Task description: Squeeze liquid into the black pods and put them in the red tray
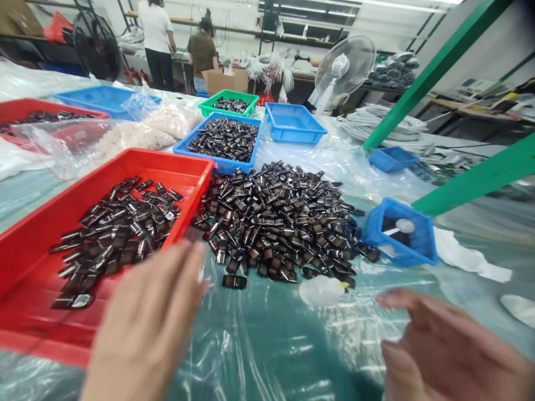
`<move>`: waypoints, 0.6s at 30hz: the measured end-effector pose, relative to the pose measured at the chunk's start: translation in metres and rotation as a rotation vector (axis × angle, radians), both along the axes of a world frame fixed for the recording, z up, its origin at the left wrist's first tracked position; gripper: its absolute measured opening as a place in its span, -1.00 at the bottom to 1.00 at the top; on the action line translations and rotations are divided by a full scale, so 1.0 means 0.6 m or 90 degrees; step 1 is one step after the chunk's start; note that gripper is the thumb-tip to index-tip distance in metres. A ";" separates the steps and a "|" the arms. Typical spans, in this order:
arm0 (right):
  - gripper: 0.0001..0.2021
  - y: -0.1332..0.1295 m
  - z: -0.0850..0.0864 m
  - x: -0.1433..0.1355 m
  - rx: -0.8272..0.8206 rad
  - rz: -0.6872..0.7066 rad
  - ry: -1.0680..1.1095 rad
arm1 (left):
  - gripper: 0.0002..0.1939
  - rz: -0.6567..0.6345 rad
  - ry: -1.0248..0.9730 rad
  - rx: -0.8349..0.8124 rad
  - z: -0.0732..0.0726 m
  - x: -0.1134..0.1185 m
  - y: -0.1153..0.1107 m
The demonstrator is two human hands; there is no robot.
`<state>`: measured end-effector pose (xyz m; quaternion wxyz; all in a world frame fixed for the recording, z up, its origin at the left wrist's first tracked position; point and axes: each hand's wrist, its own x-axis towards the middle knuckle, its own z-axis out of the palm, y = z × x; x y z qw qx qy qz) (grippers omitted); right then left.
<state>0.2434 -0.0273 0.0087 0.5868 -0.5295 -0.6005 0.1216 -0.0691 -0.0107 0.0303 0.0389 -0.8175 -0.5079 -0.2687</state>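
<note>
My left hand (150, 323), blurred by motion, hovers at the near right corner of the red tray (25, 239), its fingers stretched out and nothing visible in them. Inside that tray lie many small dark, glossy plastic pieces (125, 223). A large heap of the same dark pieces (284, 217) spreads over the plastic-covered table, and one single piece (234, 282) lies apart at its near edge. At the lower right, my right hand (451, 345) is open, with a gap between thumb and forefinger. A translucent whitish item (320, 291) with a yellow tip rests between the hands.
Behind the heap stand a full blue tray (223, 139), a green tray (229, 103) and another blue tray (295, 122). A small blue bin (401, 231) is to the right, near green posts (476, 175). A fan (340, 67) and two people (156, 44) are farther back.
</note>
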 end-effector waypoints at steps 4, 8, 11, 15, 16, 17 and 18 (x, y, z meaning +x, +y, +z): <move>-0.52 0.014 -0.024 0.005 -0.193 0.062 -0.080 | -0.45 -0.112 0.174 -0.068 -0.059 0.091 0.003; -0.73 0.011 -0.050 0.002 -0.319 0.100 -0.105 | -0.54 -0.103 0.132 -0.128 -0.082 0.119 0.028; -0.71 0.005 -0.054 0.001 -0.335 0.101 -0.091 | -0.61 -0.138 0.051 -0.175 -0.076 0.115 0.035; -0.69 0.000 -0.042 0.005 -0.372 0.161 0.004 | -0.80 -0.159 -0.082 -0.284 -0.048 0.115 0.027; -0.70 -0.001 -0.039 0.007 -0.382 0.182 0.030 | -0.83 -0.156 -0.108 -0.309 -0.042 0.115 0.025; -0.71 -0.001 -0.037 0.010 -0.390 0.202 0.053 | -0.83 -0.150 -0.131 -0.330 -0.037 0.116 0.023; -0.73 0.000 -0.037 0.012 -0.392 0.225 0.078 | -0.81 -0.145 -0.151 -0.344 -0.035 0.117 0.023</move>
